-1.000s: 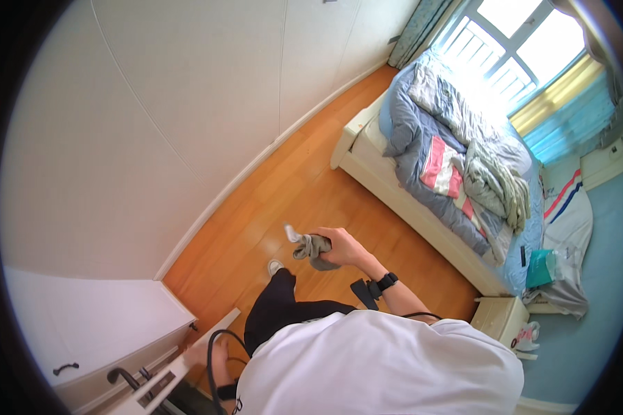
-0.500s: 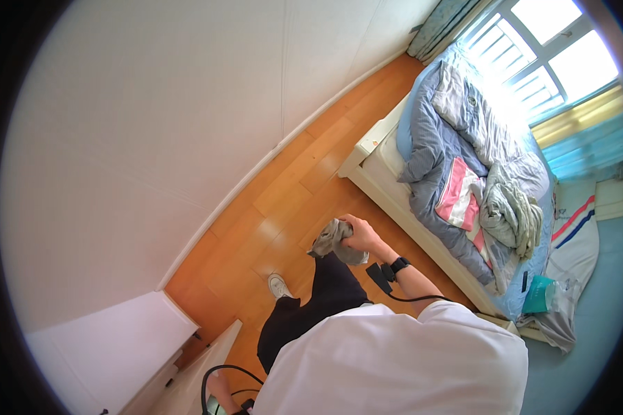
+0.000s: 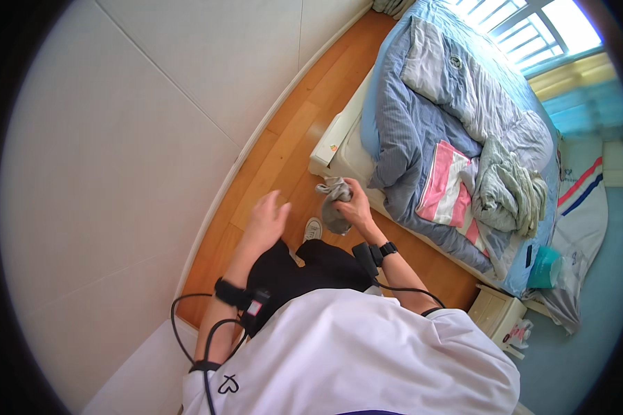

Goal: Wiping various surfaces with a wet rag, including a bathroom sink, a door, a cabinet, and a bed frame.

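Note:
My right hand (image 3: pixel 356 207) is closed around a crumpled grey cloth (image 3: pixel 336 216), which hangs down over the floor near the bed's corner. Whether the cloth is a garment or a rag I cannot make out. To its left, my left hand (image 3: pixel 266 220) is raised with its fingers apart and nothing in it, slightly blurred and not touching the cloth. Past my right hand stands the bed (image 3: pixel 342 135), bearing a rumpled blue-grey quilt (image 3: pixel 422 117), a pink-and-white striped cloth (image 3: pixel 444 183) and a heap of grey-green fabric (image 3: pixel 505 190).
A pale wall (image 3: pixel 152 159) rises on the left, beside the wooden floor (image 3: pixel 284 142). At the right are a cream bedside cabinet (image 3: pixel 495 311), a teal container (image 3: pixel 545 268) and a white cloth with red and blue stripes (image 3: pixel 581 207). Cables run along both my forearms.
My left hand has come up from beside the white furniture at lower left to near the cloth. My right hand has shifted slightly up, still holding the cloth. The view has turned right.

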A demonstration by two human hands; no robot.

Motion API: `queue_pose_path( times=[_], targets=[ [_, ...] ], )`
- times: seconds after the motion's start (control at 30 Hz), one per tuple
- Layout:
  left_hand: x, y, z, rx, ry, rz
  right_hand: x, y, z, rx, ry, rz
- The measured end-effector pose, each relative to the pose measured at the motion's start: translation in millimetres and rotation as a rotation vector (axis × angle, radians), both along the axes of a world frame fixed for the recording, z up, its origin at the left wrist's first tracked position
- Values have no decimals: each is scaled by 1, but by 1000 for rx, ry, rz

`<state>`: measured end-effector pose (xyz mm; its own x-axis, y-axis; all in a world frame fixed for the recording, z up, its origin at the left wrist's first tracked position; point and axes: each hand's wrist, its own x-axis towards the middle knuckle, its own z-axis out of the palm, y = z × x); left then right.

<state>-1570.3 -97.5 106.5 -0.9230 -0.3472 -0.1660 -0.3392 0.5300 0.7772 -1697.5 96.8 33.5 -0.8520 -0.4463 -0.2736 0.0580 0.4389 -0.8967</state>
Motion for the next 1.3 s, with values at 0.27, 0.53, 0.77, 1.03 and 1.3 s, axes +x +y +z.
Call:
queue_pose_path(
  times=[0.27, 0.53, 0.77, 1.03, 1.3],
  targets=[
    [-111, 21, -158, 587, -468, 7, -80, -23, -9, -56, -71, -181],
    [-166, -85, -228, 191, -481, 82, -129, -70, -35, 76, -47, -247],
    [-127, -134, -266, 47, -843, -170, -164, -148, -72, 343, 289, -129],
    [-124, -139, -287, -220, -734, -378, -181, -148, -171, 494, 377, 35],
    [-115, -129, -325, -147, -997, -153, -228, -126, -261, 471, 534, 431]
  ],
)
